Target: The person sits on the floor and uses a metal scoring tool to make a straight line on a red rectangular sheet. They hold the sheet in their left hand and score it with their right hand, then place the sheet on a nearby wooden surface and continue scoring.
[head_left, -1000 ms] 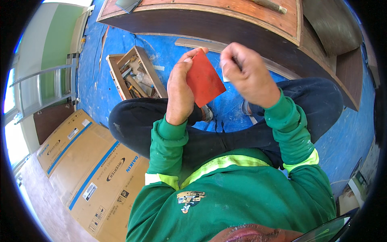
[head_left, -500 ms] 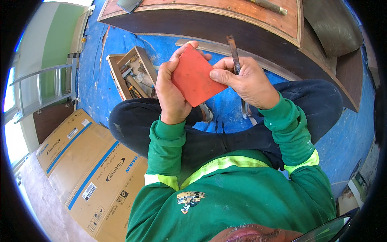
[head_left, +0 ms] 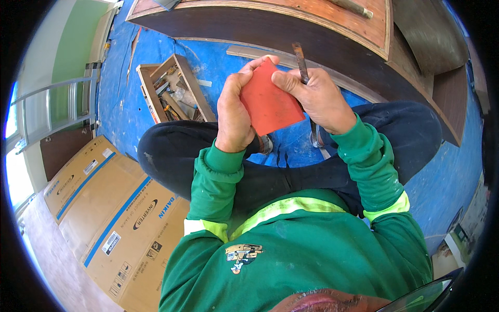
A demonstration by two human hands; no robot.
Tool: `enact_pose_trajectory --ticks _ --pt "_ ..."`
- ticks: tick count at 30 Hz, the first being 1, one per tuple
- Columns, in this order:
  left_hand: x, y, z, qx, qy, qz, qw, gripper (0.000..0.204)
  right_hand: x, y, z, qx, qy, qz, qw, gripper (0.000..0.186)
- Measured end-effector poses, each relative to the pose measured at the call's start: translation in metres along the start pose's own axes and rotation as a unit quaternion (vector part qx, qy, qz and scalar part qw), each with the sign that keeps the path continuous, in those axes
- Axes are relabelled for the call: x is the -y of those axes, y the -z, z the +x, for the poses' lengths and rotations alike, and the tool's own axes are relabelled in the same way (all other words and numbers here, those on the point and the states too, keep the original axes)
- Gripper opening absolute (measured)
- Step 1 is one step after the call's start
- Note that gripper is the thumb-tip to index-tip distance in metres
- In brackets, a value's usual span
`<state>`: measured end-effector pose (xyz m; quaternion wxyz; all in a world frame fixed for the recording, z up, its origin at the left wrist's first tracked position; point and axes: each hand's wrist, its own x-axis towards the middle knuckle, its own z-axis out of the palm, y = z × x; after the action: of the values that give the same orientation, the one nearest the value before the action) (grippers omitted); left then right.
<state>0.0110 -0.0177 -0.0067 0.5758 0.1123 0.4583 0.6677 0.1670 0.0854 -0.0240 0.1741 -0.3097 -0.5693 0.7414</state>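
Observation:
Over my crossed legs, my left hand (head_left: 235, 106) is closed on a thin, flat red square sheet (head_left: 269, 99) with dark smudges, gripping its left side. My right hand (head_left: 319, 96) is closed around a rusty, narrow flat metal bar (head_left: 300, 61), which sticks up past the fingers; a dark strip shows below the fist. The right thumb lies on the red sheet's upper right part, so both hands touch it. Fingers behind the sheet are mostly hidden.
A wooden box of tools (head_left: 195, 93) lies on the blue floor sheet (head_left: 122, 78) ahead left. Flattened cardboard (head_left: 78, 229) spreads at left, near an aluminium ladder (head_left: 57, 93). A dark wooden panel unit (head_left: 291, 31) stands ahead, with a wood strip (head_left: 244, 52) before it.
Both hands and the red sheet have shifted slightly right. The sheet has turned a little, and the right thumb has moved from its right corner up toward the top edge.

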Motion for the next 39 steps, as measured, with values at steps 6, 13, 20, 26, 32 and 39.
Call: enact_pose_trajectory --ticks 6,13,20,26,32,39 --pt "-0.006 0.012 0.001 0.006 -0.014 -0.019 1.000 0.056 0.029 0.016 -0.015 0.109 -0.073 0.023 0.991 0.025" --pt "-0.011 0.006 -0.001 0.015 -0.014 -0.022 1.000 0.056 0.026 0.016 -0.016 0.077 -0.006 -0.025 0.997 0.025" --pt "-0.004 0.002 0.002 -0.054 -0.038 -0.033 0.997 0.058 0.008 -0.003 -0.007 -0.031 0.060 -0.088 0.994 0.038" --pt "-0.018 0.011 -0.005 -0.015 -0.064 -0.003 0.998 0.059 0.015 0.010 -0.005 -0.021 0.070 -0.029 0.997 0.029" --pt "-0.016 0.002 -0.008 -0.027 -0.093 0.040 0.995 0.059 0.019 0.003 -0.014 0.012 0.071 -0.081 0.994 0.024" --pt "-0.016 0.004 -0.006 -0.014 -0.098 0.055 0.994 0.058 0.022 0.002 -0.013 -0.027 0.139 -0.231 0.963 0.023"
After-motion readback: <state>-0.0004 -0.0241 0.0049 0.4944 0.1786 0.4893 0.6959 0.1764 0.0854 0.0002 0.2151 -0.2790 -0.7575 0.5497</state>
